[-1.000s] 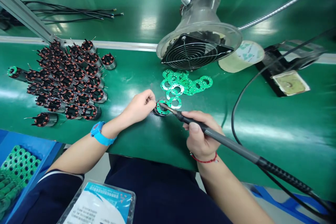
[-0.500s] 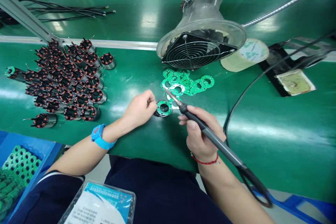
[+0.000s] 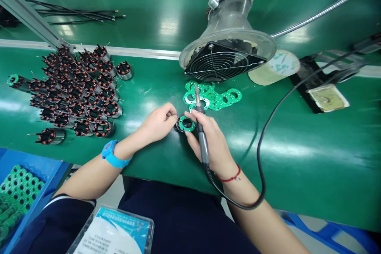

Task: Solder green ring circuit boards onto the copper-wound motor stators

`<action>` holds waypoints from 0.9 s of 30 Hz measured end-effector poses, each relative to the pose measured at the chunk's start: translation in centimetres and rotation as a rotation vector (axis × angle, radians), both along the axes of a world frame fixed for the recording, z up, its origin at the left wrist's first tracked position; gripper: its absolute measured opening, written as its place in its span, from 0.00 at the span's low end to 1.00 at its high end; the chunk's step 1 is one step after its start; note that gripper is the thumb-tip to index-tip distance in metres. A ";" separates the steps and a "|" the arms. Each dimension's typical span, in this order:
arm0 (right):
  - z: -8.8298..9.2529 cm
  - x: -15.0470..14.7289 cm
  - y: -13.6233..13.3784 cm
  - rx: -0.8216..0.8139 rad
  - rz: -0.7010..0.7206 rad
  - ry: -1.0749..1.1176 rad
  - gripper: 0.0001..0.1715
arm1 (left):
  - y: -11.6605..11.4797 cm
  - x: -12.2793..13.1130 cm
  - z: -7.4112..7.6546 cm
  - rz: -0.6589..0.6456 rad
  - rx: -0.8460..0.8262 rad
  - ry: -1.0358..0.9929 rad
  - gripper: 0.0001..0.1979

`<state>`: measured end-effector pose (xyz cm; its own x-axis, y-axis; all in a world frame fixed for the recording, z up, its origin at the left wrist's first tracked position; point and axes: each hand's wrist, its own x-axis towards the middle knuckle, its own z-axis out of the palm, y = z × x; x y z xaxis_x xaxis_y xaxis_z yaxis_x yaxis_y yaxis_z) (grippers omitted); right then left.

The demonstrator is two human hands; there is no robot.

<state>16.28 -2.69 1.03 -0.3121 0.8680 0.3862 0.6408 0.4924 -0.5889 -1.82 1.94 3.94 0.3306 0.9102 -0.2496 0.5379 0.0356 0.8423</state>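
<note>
A green ring-shaped circuit board (image 3: 182, 127) sits on a motor stator (image 3: 177, 124) on the bench. Beside its left edge is my left hand (image 3: 159, 123), fingers pinched together; whatever is between them is hidden or too thin to make out. My right hand (image 3: 212, 139) holds a soldering iron (image 3: 203, 145) lying along the palm, its tip pointing away from me over the loose boards. The thumb and a fingertip of that hand reach the right side of the ring board. Just beyond lies a pile of green ring boards (image 3: 218, 99).
Several copper-wound stators (image 3: 77, 109) stand grouped at the left. A fume extractor hood (image 3: 226, 43) hangs above the loose boards. Behind are a tape roll (image 3: 275, 67) and an iron stand with a sponge (image 3: 328, 98). A blue bin (image 3: 53, 174) holds boards. The iron's cable (image 3: 262, 158) loops at right.
My right hand has moved left to the ring board, and the soldering iron has swung from a slant to nearly upright in view. My left hand stays at the stator.
</note>
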 end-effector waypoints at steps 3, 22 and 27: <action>-0.2 0.4 -0.1 0.050 -0.066 -0.017 0.37 | -0.1 -1.0 0.1 -0.168 -0.029 -0.073 0.04; 0.8 -0.7 -0.6 0.197 0.077 -0.092 0.34 | -0.8 -1.0 0.8 -0.102 0.002 -0.111 0.02; 0.4 -0.4 -0.9 0.230 0.048 -0.074 0.32 | -1.0 -1.0 0.9 -0.042 -0.014 -0.082 0.03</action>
